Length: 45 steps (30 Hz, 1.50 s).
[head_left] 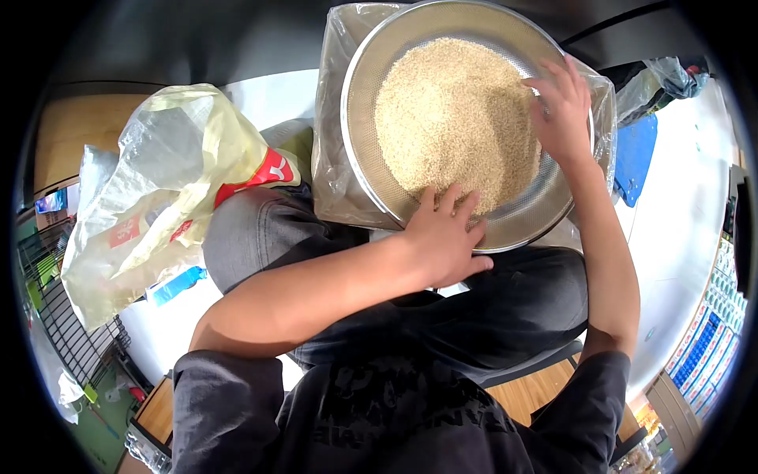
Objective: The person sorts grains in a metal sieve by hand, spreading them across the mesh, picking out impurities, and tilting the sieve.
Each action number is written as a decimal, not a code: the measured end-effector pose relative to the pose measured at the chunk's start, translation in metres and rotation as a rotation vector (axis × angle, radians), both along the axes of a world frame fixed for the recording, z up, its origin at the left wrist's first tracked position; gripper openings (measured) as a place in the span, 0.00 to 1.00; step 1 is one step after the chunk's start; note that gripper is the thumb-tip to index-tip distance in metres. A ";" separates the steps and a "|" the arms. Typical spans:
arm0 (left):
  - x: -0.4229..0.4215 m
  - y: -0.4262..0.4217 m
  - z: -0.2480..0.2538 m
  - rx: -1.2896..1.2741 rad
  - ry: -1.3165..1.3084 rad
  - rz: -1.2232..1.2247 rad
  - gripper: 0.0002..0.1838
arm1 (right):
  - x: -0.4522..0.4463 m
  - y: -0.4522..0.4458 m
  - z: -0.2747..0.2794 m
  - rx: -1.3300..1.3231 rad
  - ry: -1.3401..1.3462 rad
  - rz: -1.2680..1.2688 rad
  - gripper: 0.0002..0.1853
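Observation:
A large round metal sieve holds a wide heap of pale grain. It rests on a box or bin lined with clear plastic, in front of my knees. My left hand lies over the sieve's near rim, fingers spread, with the fingertips at the edge of the grain. At the sieve's right side, my right hand is over the inner wall with its fingers apart, its fingertips near the grain. Neither hand holds anything that shows.
A large translucent yellowish plastic bag with red print lies left of my knee. Behind it are a wooden surface and a wire rack. On the right are a blue object and stacked packages.

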<state>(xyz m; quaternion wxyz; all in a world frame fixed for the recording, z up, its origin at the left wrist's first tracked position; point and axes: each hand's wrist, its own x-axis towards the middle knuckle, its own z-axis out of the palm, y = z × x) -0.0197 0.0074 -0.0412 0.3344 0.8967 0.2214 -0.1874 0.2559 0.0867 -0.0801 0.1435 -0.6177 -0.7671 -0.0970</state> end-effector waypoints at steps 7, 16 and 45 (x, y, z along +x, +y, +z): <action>0.012 -0.017 -0.007 0.201 0.016 -0.118 0.35 | -0.051 -0.002 0.001 -0.326 0.121 0.291 0.25; 0.027 -0.027 -0.008 0.226 0.110 -0.094 0.30 | -0.125 -0.012 -0.006 -0.613 0.096 0.626 0.34; 0.027 -0.020 0.003 0.286 0.169 -0.247 0.31 | -0.088 0.023 -0.046 -0.272 -0.138 0.142 0.26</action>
